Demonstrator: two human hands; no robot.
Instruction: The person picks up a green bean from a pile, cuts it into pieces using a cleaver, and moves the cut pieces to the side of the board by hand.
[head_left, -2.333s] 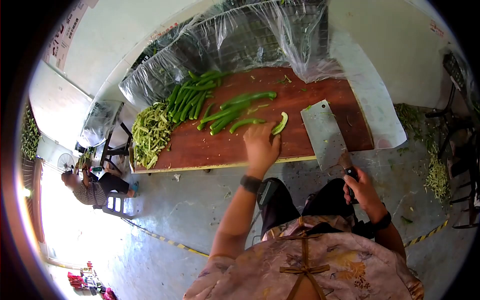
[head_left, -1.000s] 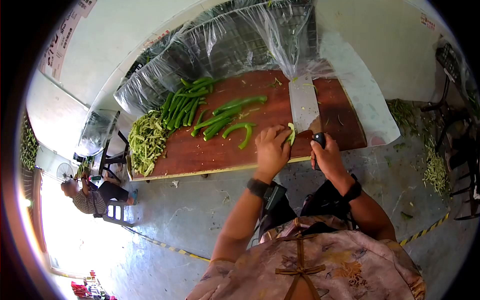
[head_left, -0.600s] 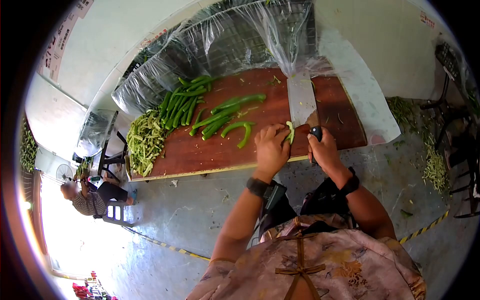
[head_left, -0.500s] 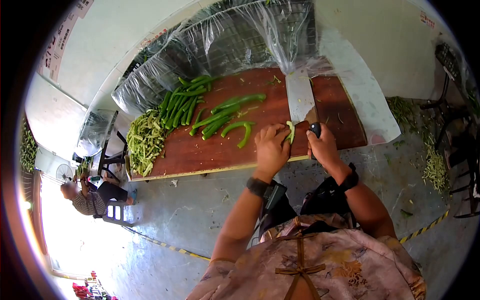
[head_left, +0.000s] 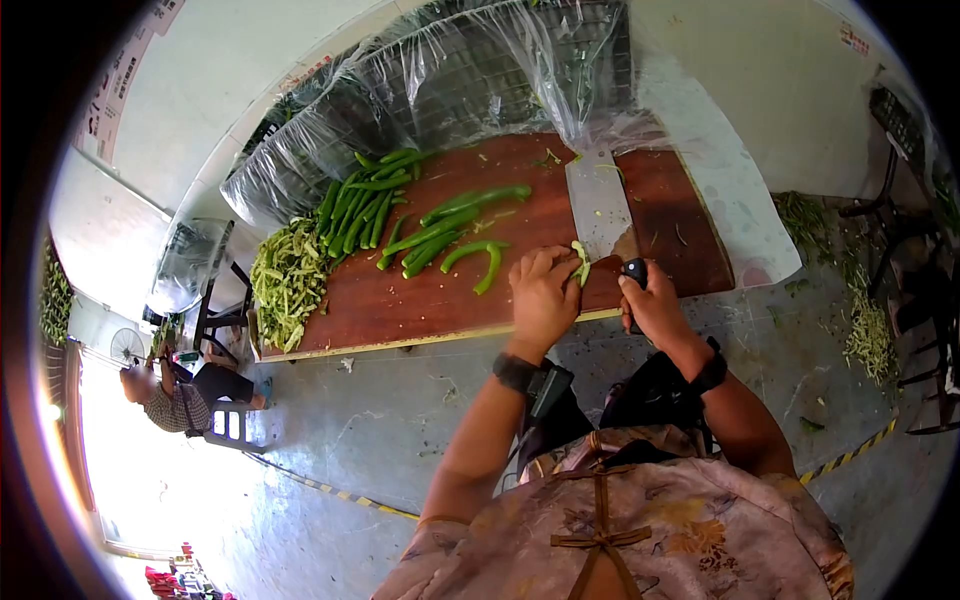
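Note:
My left hand (head_left: 545,292) rests at the front of the red-brown wooden board (head_left: 400,300), fingers bent and closed on a pale green pepper piece (head_left: 581,264) at its fingertips. My right hand (head_left: 655,302) is wrapped round the black handle of a knife with a long, wide silver blade (head_left: 598,205). The blade points away across the board, just right of my left hand. Its far end lies near clear plastic. Left of my left hand are a curved green pepper (head_left: 490,262) and several long green peppers (head_left: 440,235).
Whole green peppers (head_left: 365,205) lie heaped at the back left, beside a pile of cut strips (head_left: 288,285). Plastic-draped crates (head_left: 430,95) stand behind the board. A person (head_left: 180,398) sits far left. Scraps (head_left: 870,335) litter the floor at right.
My right hand has shifted slightly right and towards me with the knife handle. The blade's far part has swung a little left. My left hand has hardly moved.

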